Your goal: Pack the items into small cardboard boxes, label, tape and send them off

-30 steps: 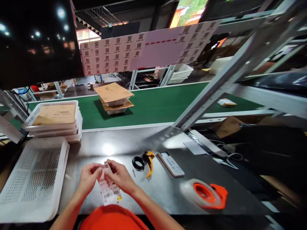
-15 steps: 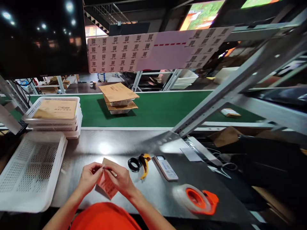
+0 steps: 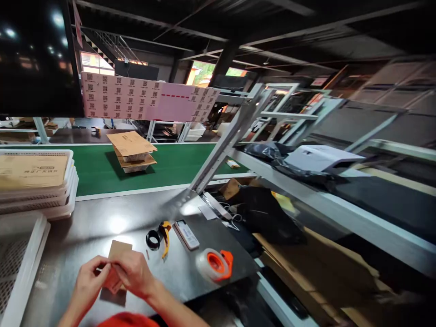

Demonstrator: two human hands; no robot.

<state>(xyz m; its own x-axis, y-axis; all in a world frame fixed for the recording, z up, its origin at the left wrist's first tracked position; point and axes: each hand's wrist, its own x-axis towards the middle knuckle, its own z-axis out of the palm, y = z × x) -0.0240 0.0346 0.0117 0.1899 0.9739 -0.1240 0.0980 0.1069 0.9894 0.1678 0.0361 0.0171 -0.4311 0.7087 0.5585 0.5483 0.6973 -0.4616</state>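
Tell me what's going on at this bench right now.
A person at a metal table holds a small brown packet in both hands, the left hand and right hand pinching it from either side. Just beyond lie a yellow-handled tool, a white handset and an orange tape dispenser. White trays are stacked at the left, and more sit on the green belt.

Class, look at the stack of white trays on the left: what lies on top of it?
A flat brown cardboard sheet with print lies in the top tray; whatever the lower trays hold is covered.
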